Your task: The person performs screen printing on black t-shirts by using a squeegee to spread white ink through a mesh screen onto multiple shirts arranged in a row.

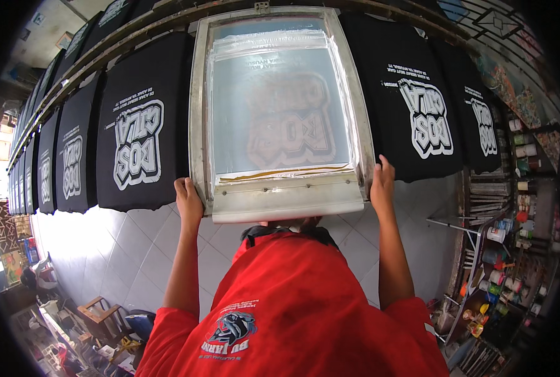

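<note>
A silk-screen frame [198, 119] with pale metal sides and a light blue-grey mesh [229, 94] lies in front of me. Through the mesh a faint lettered design shows, and brown tape crosses its near end. My left hand [190, 200] is closed round the near left corner of the frame. On the opposite side, my right hand [383, 181] grips the near right edge, its fingertips pointing up along the side. A clear plastic flap [286, 206] hangs along the near edge between both hands. What lies under the frame is mostly hidden.
Black shirts with white lettering line both sides: one left [119, 116], one right [386, 60], several more beyond. A long rail [160, 20] runs behind them. Shelves of paint pots [496, 234] stand right; a wooden chair [97, 314] sits lower left on the tiled floor [129, 251].
</note>
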Motion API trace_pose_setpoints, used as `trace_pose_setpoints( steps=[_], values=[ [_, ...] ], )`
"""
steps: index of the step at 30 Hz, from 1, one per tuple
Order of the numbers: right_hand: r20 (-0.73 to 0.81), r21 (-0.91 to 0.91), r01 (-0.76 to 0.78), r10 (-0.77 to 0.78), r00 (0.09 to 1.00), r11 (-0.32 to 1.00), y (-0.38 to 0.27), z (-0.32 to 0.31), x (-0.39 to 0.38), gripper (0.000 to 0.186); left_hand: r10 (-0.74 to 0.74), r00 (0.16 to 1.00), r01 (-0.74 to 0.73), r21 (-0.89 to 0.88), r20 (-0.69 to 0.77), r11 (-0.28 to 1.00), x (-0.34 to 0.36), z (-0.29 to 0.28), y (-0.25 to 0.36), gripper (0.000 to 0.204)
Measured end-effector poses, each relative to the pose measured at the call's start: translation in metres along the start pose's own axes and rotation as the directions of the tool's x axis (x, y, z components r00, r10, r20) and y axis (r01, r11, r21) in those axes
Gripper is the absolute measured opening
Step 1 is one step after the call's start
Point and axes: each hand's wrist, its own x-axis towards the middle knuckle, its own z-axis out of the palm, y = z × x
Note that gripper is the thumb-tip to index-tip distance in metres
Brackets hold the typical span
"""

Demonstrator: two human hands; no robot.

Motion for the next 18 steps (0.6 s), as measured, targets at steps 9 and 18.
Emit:
trace_pose_setpoints(
  steps=[9,18],
  values=[
    [0.011,-0.153,0.251,-0.252,0.968,0.956,-0.009,-0.035,-0.059,0.044,0.061,0.997,-0.060,0.015,-0.055,0.998,-0.050,-0.024,-0.006,0.035],
    [0.401,-0.197,0.726,-0.621,0.673,0.659,-0.043,-0.040,-0.068,0.055,0.576,0.772,-0.636,0.358,0.270,0.684,-0.106,-0.029,0.049,0.052]
  ],
)
